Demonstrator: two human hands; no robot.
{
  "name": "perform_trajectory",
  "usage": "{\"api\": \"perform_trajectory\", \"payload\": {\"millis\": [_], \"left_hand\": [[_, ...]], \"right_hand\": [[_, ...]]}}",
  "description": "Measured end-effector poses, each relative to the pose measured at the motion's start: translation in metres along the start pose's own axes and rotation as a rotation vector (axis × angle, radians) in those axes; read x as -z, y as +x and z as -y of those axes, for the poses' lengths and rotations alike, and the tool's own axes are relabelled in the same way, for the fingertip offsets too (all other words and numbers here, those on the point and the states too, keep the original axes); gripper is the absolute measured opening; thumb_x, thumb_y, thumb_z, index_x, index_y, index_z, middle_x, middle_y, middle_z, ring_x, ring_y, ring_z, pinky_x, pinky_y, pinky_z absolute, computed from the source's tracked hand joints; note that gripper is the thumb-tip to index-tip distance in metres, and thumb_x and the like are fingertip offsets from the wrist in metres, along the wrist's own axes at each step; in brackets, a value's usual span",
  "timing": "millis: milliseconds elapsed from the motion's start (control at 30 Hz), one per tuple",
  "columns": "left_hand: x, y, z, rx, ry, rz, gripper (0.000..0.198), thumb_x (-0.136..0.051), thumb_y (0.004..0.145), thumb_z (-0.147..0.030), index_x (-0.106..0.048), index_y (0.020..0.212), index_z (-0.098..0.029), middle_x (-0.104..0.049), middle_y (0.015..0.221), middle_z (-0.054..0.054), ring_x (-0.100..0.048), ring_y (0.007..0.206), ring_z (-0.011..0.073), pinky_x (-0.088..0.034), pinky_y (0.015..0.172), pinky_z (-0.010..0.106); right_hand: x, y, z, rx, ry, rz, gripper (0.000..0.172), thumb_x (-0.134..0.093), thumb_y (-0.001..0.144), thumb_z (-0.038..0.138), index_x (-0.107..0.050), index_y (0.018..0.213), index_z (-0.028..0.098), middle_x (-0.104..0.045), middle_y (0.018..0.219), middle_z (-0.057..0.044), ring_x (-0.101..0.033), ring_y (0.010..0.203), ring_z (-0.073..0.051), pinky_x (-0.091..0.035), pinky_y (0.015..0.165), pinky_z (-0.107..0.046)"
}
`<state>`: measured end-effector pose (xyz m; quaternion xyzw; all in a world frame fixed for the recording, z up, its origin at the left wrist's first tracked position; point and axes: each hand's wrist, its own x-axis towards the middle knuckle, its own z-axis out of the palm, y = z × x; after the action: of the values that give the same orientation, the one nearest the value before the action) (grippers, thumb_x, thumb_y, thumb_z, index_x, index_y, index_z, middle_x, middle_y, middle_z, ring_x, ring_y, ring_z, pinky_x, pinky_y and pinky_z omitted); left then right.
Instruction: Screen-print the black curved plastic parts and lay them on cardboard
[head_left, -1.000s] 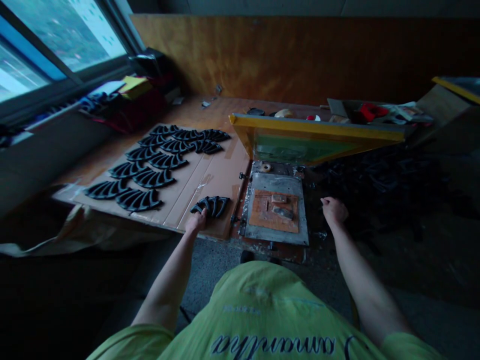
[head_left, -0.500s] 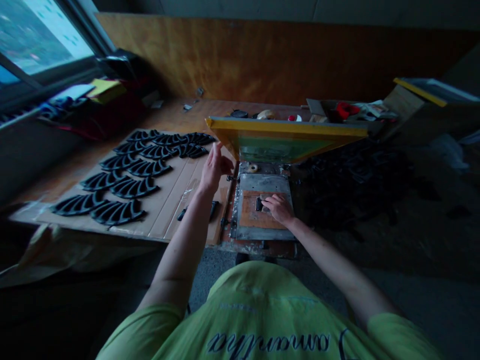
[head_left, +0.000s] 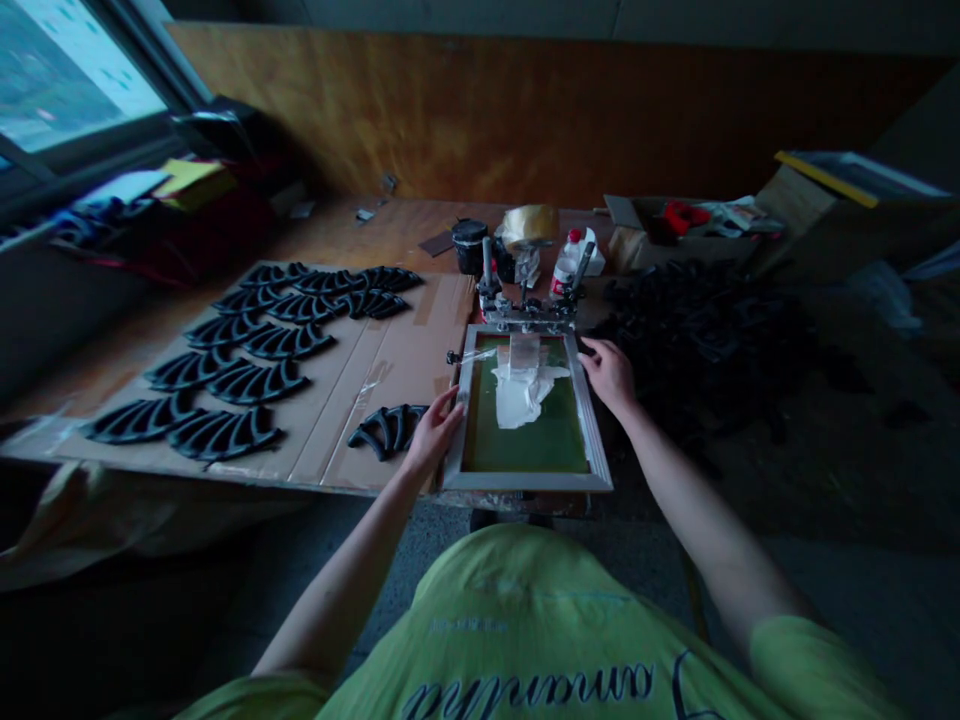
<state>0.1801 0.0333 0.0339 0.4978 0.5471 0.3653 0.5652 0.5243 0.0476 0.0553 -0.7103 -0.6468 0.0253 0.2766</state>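
Note:
A screen printing frame with a grey metal rim and green mesh lies flat in front of me. White ink is spread on its mesh, with a pale squeegee block at the upper end of the ink. My left hand has its fingers on the frame's left rim. At the upper right rim is my right hand, fingers apart, index finger and thumb near the edge. The printing base and the small dark piece on it are hidden below the frame.
Black fan-shaped pieces lie in rows on cardboard at left; one black piece is nearer my left hand. Behind the hinge clamp stand a black tub, tape and a bottle. Dark parts are heaped at right.
The raised frame has swung down flat over the base. My left hand moved down with its left side. My right hand left the small dark piece and moved up to the right rim.

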Motion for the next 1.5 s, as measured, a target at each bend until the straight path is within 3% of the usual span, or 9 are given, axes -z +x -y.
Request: {"api": "perform_trajectory", "payload": {"millis": [100, 233, 300, 500, 967, 1167, 1267, 1367, 1500], "left_hand": [[-0.006, 0.005, 0.029, 0.046, 0.062, -0.022, 0.076, -0.072, 0.076, -0.049, -0.05, 0.143, -0.021, -0.07, 0.077, 0.001, -0.065, 0.067, 0.0168, -0.05, 0.06, 0.025], [-0.008, 0.013, 0.043, 0.05, 0.142, -0.044, 0.07, -0.071, 0.077, -0.046, -0.054, 0.14, -0.022, -0.07, 0.082, 0.002, -0.066, 0.074, 0.018, -0.051, 0.065, 0.026], [-0.007, 0.014, 0.046, 0.048, 0.159, -0.046, 0.065, -0.071, 0.077, -0.045, -0.057, 0.137, -0.021, -0.071, 0.084, 0.002, -0.067, 0.077, 0.019, -0.052, 0.068, 0.027], [-0.008, 0.016, 0.049, 0.04, 0.148, -0.046, 0.058, -0.07, 0.078, -0.046, -0.062, 0.13, -0.021, -0.073, 0.089, 0.005, -0.068, 0.083, 0.0213, -0.053, 0.073, 0.029], [-0.006, 0.018, 0.057, 0.035, 0.037, 0.028, 0.068, -0.067, 0.079, -0.053, -0.055, 0.136, -0.018, -0.072, 0.094, 0.007, -0.067, 0.081, 0.0195, -0.052, 0.068, 0.027], [0.002, 0.007, 0.016, 0.055, -0.009, 0.056, 0.079, -0.072, 0.074, -0.056, -0.05, 0.141, -0.019, -0.069, 0.08, 0.002, -0.063, 0.066, 0.0146, -0.046, 0.056, 0.021], [0.003, 0.002, -0.02, -0.038, -0.072, 0.009, 0.063, -0.062, 0.08, -0.066, -0.065, 0.121, -0.018, -0.066, 0.076, 0.0, -0.058, 0.06, 0.0112, -0.043, 0.052, 0.02], [-0.003, 0.007, -0.058, -0.179, -0.155, -0.066, 0.062, -0.048, 0.086, -0.072, -0.069, 0.101, -0.016, -0.067, 0.078, 0.002, -0.059, 0.062, 0.0109, -0.047, 0.054, 0.021], [-0.014, 0.034, -0.106, -0.378, -0.282, -0.075, 0.058, -0.044, 0.088, -0.071, -0.064, 0.104, -0.019, -0.071, 0.094, 0.006, -0.067, 0.084, 0.0153, -0.055, 0.066, 0.025]], "right_hand": [[-0.01, 0.022, 0.044, 0.202, -0.037, 0.022, 0.052, -0.071, 0.082, 0.03, -0.058, 0.131, 0.016, -0.053, 0.136, -0.016, -0.051, 0.123, -0.03, -0.043, 0.102, -0.043], [-0.031, 0.015, 0.083, 0.332, -0.166, 0.307, 0.023, -0.071, 0.082, 0.024, -0.067, 0.103, 0.016, -0.067, 0.105, -0.013, -0.056, 0.105, -0.029, -0.045, 0.09, -0.039], [-0.035, -0.003, 0.085, 0.373, -0.187, 0.392, 0.01, -0.063, 0.086, 0.019, -0.068, 0.094, 0.017, -0.068, 0.095, -0.011, -0.057, 0.099, -0.027, -0.044, 0.085, -0.036], [-0.016, -0.041, 0.067, 0.694, -0.148, 0.535, 0.024, -0.052, 0.081, 0.003, -0.069, 0.09, 0.018, -0.069, 0.092, -0.009, -0.058, 0.098, -0.023, -0.04, 0.081, -0.032], [-0.024, -0.054, 0.07, 0.563, -0.047, 0.403, 0.012, -0.062, 0.09, 0.023, -0.07, 0.096, 0.018, -0.071, 0.092, -0.007, -0.062, 0.091, -0.022, -0.044, 0.081, -0.032], [-0.011, 0.03, 0.081, 0.178, 0.027, 0.212, 0.061, -0.075, 0.081, 0.032, -0.055, 0.138, 0.027, -0.073, 0.11, -0.006, -0.066, 0.094, -0.022, -0.05, 0.082, -0.032], [0.013, 0.054, 0.052, 0.033, 0.106, 0.071, 0.053, -0.068, 0.087, 0.041, -0.058, 0.136, 0.022, -0.074, 0.099, -0.007, -0.068, 0.084, -0.021, -0.051, 0.079, -0.032], [0.028, 0.048, 0.009, -0.098, 0.138, -0.076, 0.039, -0.049, 0.097, 0.041, -0.068, 0.115, 0.012, -0.074, 0.085, -0.007, -0.065, 0.073, -0.017, -0.051, 0.071, -0.028], [0.0, -0.004, -0.007, -0.053, 0.069, 0.065, 0.041, -0.049, 0.095, 0.047, -0.069, 0.083, 0.013, -0.071, 0.076, -0.004, -0.059, 0.068, -0.014, -0.05, 0.067, -0.025]]}}
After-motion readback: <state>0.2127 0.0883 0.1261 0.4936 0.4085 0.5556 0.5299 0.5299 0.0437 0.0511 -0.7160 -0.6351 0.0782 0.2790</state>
